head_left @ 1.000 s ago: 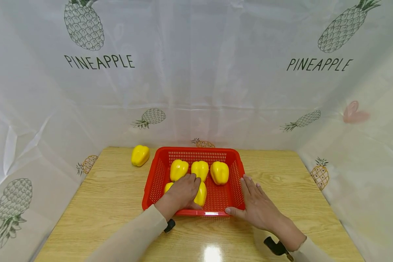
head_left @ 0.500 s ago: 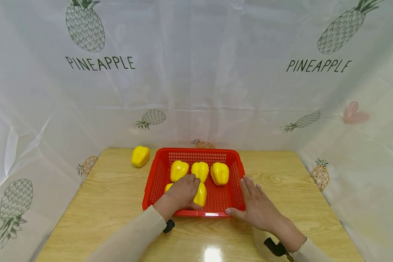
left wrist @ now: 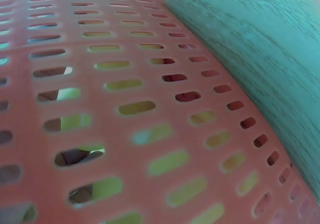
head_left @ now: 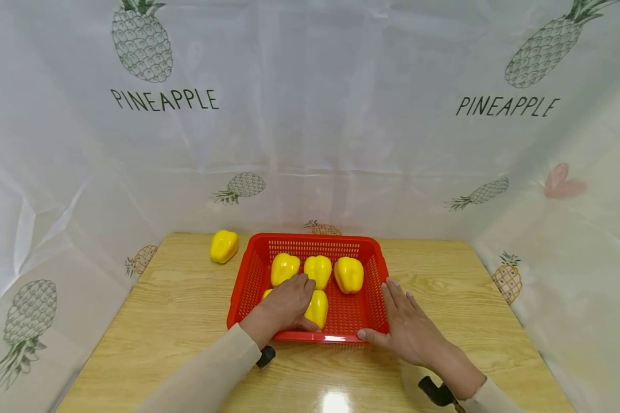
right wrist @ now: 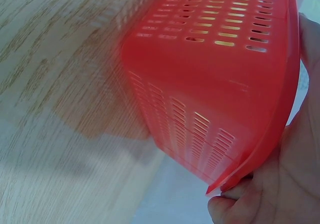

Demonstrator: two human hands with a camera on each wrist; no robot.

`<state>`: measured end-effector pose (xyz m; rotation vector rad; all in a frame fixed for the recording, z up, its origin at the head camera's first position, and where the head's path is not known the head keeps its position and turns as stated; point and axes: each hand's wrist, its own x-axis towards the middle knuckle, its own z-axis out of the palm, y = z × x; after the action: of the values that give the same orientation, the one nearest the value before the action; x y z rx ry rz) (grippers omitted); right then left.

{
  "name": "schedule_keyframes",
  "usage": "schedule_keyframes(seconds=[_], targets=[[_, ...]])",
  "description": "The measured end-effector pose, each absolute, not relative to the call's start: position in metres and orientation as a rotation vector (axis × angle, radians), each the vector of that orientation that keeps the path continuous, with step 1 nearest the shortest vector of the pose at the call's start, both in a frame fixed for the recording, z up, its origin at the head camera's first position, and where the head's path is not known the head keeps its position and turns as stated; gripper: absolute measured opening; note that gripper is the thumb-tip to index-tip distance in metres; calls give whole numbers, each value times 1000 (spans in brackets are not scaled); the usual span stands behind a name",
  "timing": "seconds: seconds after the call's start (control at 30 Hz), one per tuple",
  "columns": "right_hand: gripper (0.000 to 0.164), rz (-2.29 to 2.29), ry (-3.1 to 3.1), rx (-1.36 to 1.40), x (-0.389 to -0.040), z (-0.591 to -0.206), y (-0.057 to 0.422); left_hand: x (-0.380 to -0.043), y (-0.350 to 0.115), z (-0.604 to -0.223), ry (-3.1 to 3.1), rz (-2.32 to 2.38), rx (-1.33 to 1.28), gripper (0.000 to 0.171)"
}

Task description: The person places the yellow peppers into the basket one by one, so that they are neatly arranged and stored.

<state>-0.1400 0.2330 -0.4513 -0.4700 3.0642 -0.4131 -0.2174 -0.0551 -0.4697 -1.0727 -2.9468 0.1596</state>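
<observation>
A red perforated plastic basket (head_left: 310,337) on the wooden table holds several yellow bell peppers. My left hand (head_left: 285,305) reaches over its front rim, with fingers and thumb around a yellow bell pepper (head_left: 317,310) in the front row. Another bell pepper (head_left: 267,293) is mostly hidden under that hand. Behind them sit three more: a left pepper (head_left: 284,269), a middle pepper (head_left: 317,271) and a right pepper (head_left: 348,275). My right hand (head_left: 410,330) rests on the basket's front right corner, its fingers straight along the side and thumb on the front rim.
One yellow bell pepper (head_left: 224,246) lies on the table (head_left: 170,310), left of the basket near the back edge. A white sheet printed with pineapples (head_left: 336,132) hangs behind and on both sides.
The head view has shifted very slightly. Both hands, the basket and the bell peppers hold the same places relative to each other.
</observation>
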Motion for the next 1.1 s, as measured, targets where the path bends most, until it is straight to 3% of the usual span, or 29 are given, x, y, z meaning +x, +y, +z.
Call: schedule_keyframes(seconds=[0.27,0.57,0.9,1.1], targets=[[122,-414,3059,-462,-139,-452,235,-216,-59,-464,-2956,20,-1061,97],[120,-423,3071,-469,-138,-452,237,-206,-85,-421,-2958,-111,-964,78],[120,-426,3065,-471,-138,-452,237,-221,-159,-376,-2854,-289,-629,63],[122,-415,3051,-472,-140,-452,235,-240,-206,-376,-2853,-310,-444,53]])
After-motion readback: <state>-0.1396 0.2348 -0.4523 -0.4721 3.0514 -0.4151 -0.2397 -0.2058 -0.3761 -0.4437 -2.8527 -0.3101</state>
